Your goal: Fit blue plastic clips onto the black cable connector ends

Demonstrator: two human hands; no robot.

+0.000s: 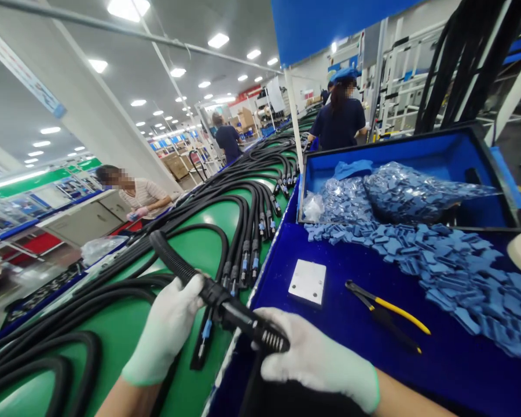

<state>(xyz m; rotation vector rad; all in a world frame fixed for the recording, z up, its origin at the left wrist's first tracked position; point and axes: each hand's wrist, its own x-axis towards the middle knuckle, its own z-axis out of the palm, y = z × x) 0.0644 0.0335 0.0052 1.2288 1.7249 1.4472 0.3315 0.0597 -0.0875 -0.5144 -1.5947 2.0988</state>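
Observation:
Between my gloved hands, a black corrugated hose with a plastic handle end (237,313) slants down to the right. My left hand (173,318) is wrapped round the hose just behind the handle. Lower right, my right hand (306,350) grips the handle's tip, near a ribbed light-coloured part. Just beyond my hands, a white block with small holes (307,282) lies on the blue tabletop (330,347). To its right rest pliers with yellow handles (402,314), jaws toward the block. Small blue plastic pieces (460,272) lie in a heap further right.
A blue bin (443,145) with bagged blue pieces stands behind the heap. Many black hoses (243,220) lie looped on the green conveyor (200,217) at left. Co-workers stand ahead (341,116), (228,139) and at left (141,194). A white post (294,116) rises by the bin.

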